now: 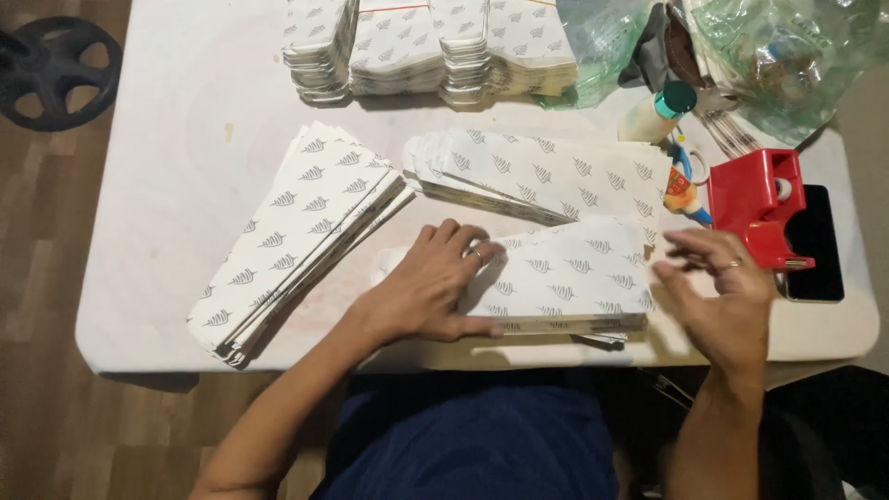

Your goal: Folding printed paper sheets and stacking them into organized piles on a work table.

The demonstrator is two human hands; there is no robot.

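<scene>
The left hand (431,287) lies flat, fingers spread, on the left end of a small stack (565,278) of white flat-folded sheets printed with grey leaf marks, pressing it to the surface (176,139). That stack sits at the near edge, right in front of the person. The right hand (718,296) hovers just past the stack's right end — fingers loosely open and blurred, holding nothing that can be made out.

Around it: a long pile (296,236) of the same sheets slanted to the left, a fanned pile (546,176) just behind the stack, and taller bundles (426,46) at the far edge. To the right stand a red tape dispenser (761,204) on a black phone (820,245), a glue bottle (659,111) with a teal cap, and clear plastic bags (787,46).

The work in hand looks like squaring up the near stack. To do it well, I would keep the left palm flat and steady so the lower sheets cannot slide, and bring the right hand square against the short end rather than at an angle — a few sheets already poke out at the lower right corner. Light taps should do better than one hard push, which could buckle the thin card.
</scene>
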